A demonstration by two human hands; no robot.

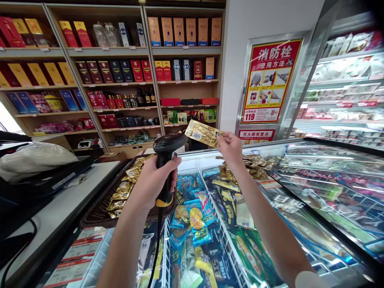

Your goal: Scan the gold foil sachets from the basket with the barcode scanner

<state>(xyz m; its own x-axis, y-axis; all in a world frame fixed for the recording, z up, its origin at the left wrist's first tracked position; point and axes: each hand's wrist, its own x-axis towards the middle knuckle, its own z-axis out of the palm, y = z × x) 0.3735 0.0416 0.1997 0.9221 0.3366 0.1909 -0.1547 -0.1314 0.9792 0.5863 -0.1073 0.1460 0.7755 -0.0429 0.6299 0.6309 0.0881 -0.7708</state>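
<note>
My left hand (157,180) is wrapped round the handle of a black barcode scanner (169,141) with a yellow-tipped base, its cord hanging down. The scanner's head faces a gold foil packet (203,133) that my right hand (230,147) pinches by its right end. A printed barcode shows on the packet's near side. Below my left forearm stands a brown wicker basket (99,206) with many similar gold packets (123,191). More gold packets (255,166) lie in a pile beyond my right wrist, on the freezer.
Beneath my arms, a chest freezer holds wrapped ice creams (196,216) between white wire dividers (223,228). A counter (57,200) with a white plastic bag (36,160) stands at left. Shelves of boxes (180,32) line the back wall; a red fire-hydrant poster (271,82) hangs at right.
</note>
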